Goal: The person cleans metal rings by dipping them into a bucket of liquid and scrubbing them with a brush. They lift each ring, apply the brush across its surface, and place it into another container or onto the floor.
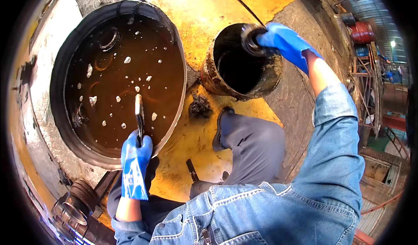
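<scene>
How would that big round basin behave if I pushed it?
The basin would probably feel heavy, since brown liquid spreads across its inside, though depth is hidden. That open surface would likely slosh. Its broad shape suggests sliding before tipping.

Grimy workshop, liquid-filled tub (pixel 59 88), blackened drum (pixel 210 77), stained yellow floor (pixel 209 162)

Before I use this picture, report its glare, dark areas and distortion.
Head view, top: glare bleaches the yellow floor; head view, upper middle: the open drum is nearly black inside; head view, right: a small light shines; head view, rim: straight edges bend.
</scene>
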A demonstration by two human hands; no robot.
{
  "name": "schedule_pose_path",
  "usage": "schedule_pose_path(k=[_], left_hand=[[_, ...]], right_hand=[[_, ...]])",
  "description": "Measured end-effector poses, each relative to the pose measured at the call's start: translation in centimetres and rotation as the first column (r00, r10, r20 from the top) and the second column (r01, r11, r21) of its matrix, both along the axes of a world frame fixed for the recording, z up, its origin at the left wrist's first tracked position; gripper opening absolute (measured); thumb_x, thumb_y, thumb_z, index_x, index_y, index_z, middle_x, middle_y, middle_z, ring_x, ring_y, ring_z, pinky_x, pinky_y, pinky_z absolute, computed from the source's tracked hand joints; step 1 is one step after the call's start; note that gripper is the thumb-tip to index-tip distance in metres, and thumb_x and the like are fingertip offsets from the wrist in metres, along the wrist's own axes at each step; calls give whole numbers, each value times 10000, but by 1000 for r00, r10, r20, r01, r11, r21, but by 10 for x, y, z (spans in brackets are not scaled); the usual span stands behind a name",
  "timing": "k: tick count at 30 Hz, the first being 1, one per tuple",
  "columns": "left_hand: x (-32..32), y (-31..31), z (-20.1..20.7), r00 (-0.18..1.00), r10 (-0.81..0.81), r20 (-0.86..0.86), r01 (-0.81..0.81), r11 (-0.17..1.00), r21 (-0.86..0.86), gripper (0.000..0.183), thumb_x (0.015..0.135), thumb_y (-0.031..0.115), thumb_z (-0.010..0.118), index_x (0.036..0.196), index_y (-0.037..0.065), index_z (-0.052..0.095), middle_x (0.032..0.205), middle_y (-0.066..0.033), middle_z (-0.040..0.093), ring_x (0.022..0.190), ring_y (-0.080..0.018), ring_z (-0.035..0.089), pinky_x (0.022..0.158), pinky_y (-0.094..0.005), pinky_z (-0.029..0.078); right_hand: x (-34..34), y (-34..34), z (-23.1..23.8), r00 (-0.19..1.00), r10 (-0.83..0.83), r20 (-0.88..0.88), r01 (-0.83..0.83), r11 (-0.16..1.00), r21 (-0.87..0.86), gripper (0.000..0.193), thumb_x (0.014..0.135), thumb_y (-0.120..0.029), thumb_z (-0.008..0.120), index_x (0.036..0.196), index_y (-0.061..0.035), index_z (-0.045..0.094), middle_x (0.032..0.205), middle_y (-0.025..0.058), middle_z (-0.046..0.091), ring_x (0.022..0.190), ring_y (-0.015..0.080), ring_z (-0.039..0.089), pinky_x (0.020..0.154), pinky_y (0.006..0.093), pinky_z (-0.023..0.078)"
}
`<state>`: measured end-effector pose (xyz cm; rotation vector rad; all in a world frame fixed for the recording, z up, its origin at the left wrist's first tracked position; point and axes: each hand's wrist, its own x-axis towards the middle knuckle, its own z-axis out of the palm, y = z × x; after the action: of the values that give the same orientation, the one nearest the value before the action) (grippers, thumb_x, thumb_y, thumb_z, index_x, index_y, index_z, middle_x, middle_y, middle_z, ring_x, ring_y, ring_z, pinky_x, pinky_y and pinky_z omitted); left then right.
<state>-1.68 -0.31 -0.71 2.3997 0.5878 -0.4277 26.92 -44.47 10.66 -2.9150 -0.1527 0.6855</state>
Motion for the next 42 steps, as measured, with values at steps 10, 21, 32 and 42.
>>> schedule_pose_path(k=[10,21,32,42], left_hand=[[-8,8,22,999,42,0,-42,998,44,405,924,338,634,1174,45,759,1059,-269,750,1048,-441,715,920,-487,548],[-8,5,17,1000,29,4,-29,994,106,400,924,374,651,1105,39,772,1055,-263,761,1045,-438,728,931,-505,564],[-9,9,4,993,59,103,-69,993,95,446,934,348,662,1180,-9,766,1047,-275,770,1000,-420,753,911,-479,573],[-6,23,-13,989,140,-45,-140,990,7,422,940,290,710,1203,-38,748,956,-146,793,861,-222,741,812,-368,570]], right_hand=[[-45,240,-42,978,167,-124,-3,609,793,392,949,-355,704,1048,16,777,827,147,725,775,212,638,760,395,491],[-83,364,-88,973,232,9,-210,863,460,417,889,-332,702,1168,-30,773,1240,238,739,1201,407,698,1043,460,551],[-52,93,8,941,-307,139,166,780,603,577,890,-450,683,1341,-94,730,1237,166,777,1138,285,733,999,390,567],[-147,-111,-107,774,-627,-86,524,559,642,441,961,-189,714,1347,22,691,1311,249,719,1268,369,675,1049,428,526]])
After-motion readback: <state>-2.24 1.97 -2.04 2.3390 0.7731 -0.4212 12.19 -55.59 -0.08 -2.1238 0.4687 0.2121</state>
